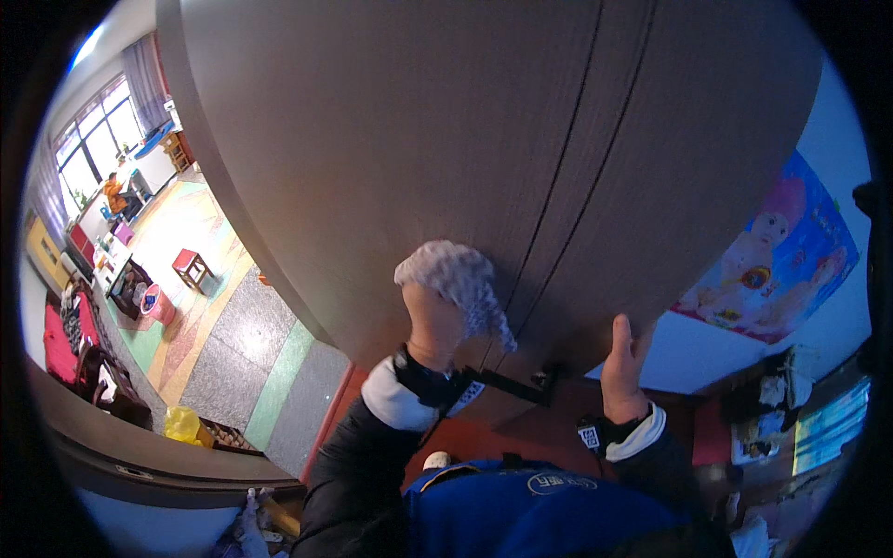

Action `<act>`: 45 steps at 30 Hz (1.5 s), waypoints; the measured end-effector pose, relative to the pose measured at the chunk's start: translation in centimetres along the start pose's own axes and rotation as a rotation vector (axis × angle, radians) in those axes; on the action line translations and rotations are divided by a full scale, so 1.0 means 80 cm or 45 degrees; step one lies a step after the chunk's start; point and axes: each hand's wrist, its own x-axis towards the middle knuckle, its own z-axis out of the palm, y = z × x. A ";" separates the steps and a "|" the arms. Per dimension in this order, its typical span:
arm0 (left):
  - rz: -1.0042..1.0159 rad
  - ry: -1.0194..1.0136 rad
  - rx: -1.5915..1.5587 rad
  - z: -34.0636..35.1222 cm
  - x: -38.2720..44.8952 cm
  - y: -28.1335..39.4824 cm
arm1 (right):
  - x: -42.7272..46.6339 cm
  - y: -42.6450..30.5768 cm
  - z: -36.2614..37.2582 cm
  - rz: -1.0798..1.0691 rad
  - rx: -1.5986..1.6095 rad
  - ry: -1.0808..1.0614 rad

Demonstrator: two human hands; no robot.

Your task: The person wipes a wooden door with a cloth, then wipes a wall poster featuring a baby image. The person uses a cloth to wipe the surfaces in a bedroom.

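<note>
A brown wooden door (pixel 418 139) with two dark grooves fills the middle of the view. My left hand (pixel 436 324) presses a light, fluffy cloth (pixel 457 275) against the door's face, just above the black door handle (pixel 516 387). The cloth covers most of its fingers. To the right of the handle, my right hand (pixel 624 373) holds the door's edge, thumb on the near face and the other fingers hidden behind. Both wrists wear dark bands, with dark sleeves and pale cuffs.
Left of the door, a tiled room holds a red-topped stool (pixel 188 261), a pink bucket (pixel 159 305), a yellow bag (pixel 183 424) by the doorway and a seated person (pixel 118 195) near the window. On the right are a wall poster (pixel 774 258) and a cluttered shelf area (pixel 760 425).
</note>
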 end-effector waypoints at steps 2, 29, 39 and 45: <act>0.149 -0.037 0.019 -0.011 -0.013 -0.023 | -0.002 0.002 0.000 -0.038 0.052 0.022; 0.609 -0.412 1.956 -0.032 -0.032 -0.009 | -0.007 -0.002 0.010 0.122 0.040 0.160; 0.506 -0.252 1.118 -0.090 -0.015 -0.065 | -0.003 0.010 0.003 0.162 -0.068 0.206; 0.904 -0.015 1.708 -0.117 -0.018 -0.120 | -0.014 0.006 0.009 0.131 -0.044 0.225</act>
